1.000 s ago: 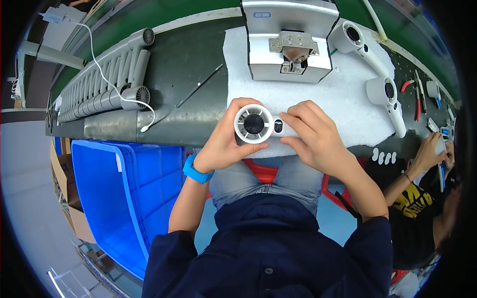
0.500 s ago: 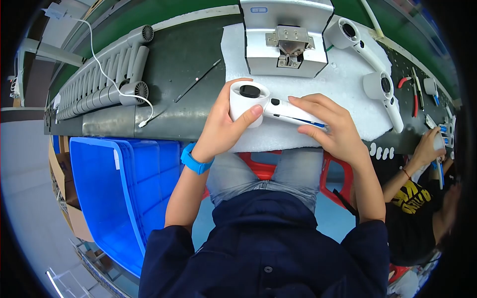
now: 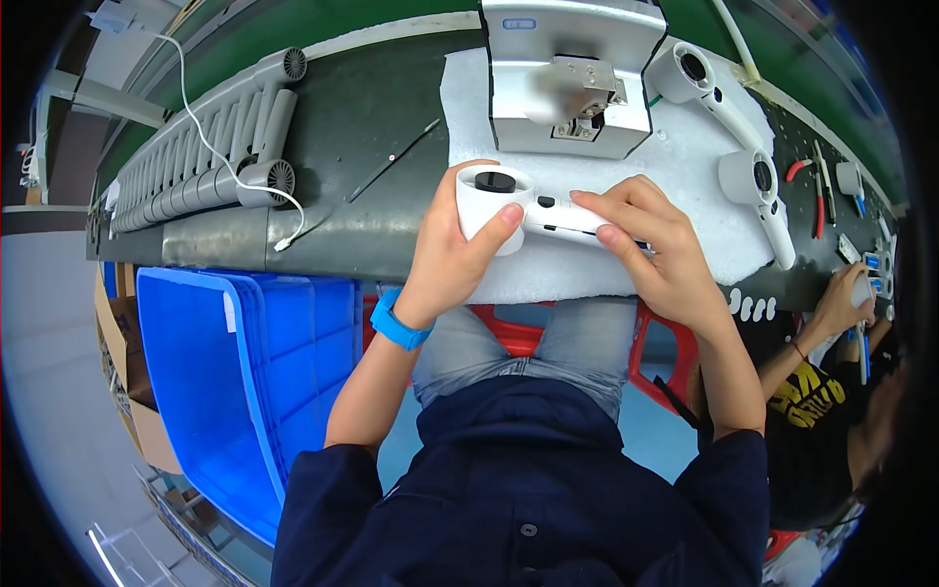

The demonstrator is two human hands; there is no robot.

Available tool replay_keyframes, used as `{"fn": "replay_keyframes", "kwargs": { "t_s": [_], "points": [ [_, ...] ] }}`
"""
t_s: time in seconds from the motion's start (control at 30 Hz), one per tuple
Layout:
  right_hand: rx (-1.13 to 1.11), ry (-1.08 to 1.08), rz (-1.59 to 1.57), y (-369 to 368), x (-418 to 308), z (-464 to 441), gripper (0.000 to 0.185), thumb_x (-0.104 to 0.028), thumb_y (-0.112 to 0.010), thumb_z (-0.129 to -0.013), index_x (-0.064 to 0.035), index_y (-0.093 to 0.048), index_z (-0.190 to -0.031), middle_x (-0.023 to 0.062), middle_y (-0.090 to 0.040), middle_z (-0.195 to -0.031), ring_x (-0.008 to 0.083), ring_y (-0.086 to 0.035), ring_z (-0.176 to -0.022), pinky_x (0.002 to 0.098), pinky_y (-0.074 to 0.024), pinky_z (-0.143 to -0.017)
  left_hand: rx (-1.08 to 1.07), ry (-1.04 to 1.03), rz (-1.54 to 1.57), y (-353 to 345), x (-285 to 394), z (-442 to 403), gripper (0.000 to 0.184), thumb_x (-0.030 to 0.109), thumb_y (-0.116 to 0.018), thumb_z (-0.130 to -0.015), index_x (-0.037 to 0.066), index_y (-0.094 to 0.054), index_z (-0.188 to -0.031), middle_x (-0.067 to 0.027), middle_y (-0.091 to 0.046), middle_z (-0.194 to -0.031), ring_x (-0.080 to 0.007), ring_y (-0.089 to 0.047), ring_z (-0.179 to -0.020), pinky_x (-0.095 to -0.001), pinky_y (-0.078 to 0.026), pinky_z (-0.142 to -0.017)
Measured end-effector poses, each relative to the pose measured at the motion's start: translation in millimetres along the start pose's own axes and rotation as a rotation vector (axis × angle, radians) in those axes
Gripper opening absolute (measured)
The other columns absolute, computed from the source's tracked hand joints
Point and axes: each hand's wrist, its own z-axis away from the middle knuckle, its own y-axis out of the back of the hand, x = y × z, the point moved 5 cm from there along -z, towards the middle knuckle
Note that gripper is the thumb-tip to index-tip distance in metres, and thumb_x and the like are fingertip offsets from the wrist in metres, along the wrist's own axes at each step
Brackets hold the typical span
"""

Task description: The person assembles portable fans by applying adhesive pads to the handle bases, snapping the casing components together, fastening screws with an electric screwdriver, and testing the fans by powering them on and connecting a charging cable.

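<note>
A white handheld fan (image 3: 479, 210) is held in front of me, its round head at left and its handle to the right. My left hand (image 3: 452, 243) wraps round the head, thumb pressed on its near side. On the handle (image 3: 565, 217), my right hand (image 3: 657, 240) grips the far end between fingers and thumb. A thin dark seam runs along the handle's near side, partly covered by the fingers. Just beyond the fan stands a silver metal fixture (image 3: 572, 127) with a clamp-like mechanism, part of which is blurred.
White foam sheet (image 3: 685, 215) lies under the work. Two more white fans (image 3: 748, 176) rest at right, near red-handled pliers (image 3: 819, 201). Grey fan bodies (image 3: 210, 147) are lined up at left, with a thin rod (image 3: 391, 161) beside them. A blue bin (image 3: 201, 382) stands below. A co-worker's hand (image 3: 841, 303) works at far right.
The blue strip seen in the handle's gap no longer shows; only a thin dark seam does. My right fingers have curled closer over the handle. A blur has appeared at the fixture's mechanism.
</note>
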Motion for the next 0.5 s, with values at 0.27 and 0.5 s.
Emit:
{"fn": "replay_keyframes", "kwargs": {
  "t_s": [0.27, 0.5],
  "points": [
    [-0.051, -0.052, -0.052, 2.7, 4.4, 5.5, 0.031, -0.011, -0.055, -0.087, -0.004, -0.063, -0.116, 0.0089, -0.054, -0.085, 0.0193, -0.051, -0.079, 0.0282, -0.0407, -0.072, -0.033, 0.029, 0.035, -3.7, 0.6, 1.3, 0.047, 0.022, -0.067, -0.083, -0.002, -0.046, -0.119, -0.0109, -0.059, -0.101, -0.0152, -0.057, -0.092, -0.0289, -0.047, -0.078],
    [-0.028, -0.104, -0.105, 3.4, 11.1, 10.2, 0.032, -0.009, -0.057, -0.085, -0.0052, -0.063, -0.117, 0.0094, -0.058, -0.091, 0.0191, -0.053, -0.083, 0.0281, -0.0415, -0.075, -0.062, -0.007, -0.009, -6.1, 1.5, 2.8, 0.05, 0.021, -0.069, -0.082, -0.001, -0.045, -0.12, -0.0112, -0.059, -0.104, -0.0161, -0.057, -0.095, -0.0295, -0.047, -0.08]
  ]
}}
